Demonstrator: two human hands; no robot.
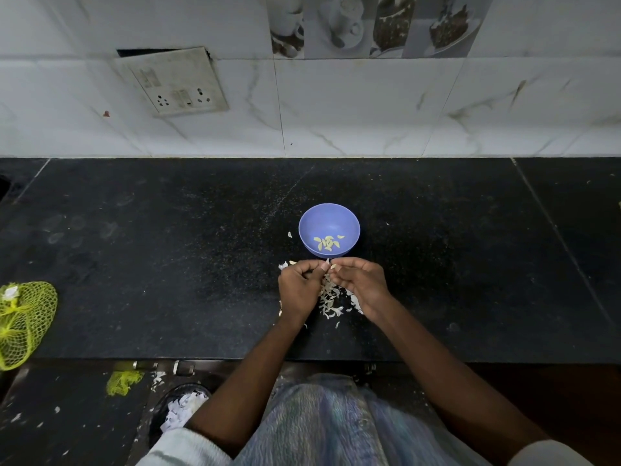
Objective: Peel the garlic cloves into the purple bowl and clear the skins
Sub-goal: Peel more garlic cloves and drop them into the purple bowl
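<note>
The purple bowl [329, 216] stands on the black counter with several peeled garlic cloves [327, 243] in its bottom. Just in front of it, my left hand [300, 285] and my right hand [361, 280] meet fingertip to fingertip. Between them they pinch a small garlic clove [331, 265], mostly hidden by the fingers. A heap of white garlic skins [332, 299] lies on the counter under and between my hands, with a few more bits by the bowl's left side.
A yellow net bag [23, 322] lies at the counter's left edge. The tiled wall with a switch plate [178, 84] rises behind. Below the counter's front edge sit a bin with white scraps [181, 410] and a yellow net scrap [122, 381] on the floor.
</note>
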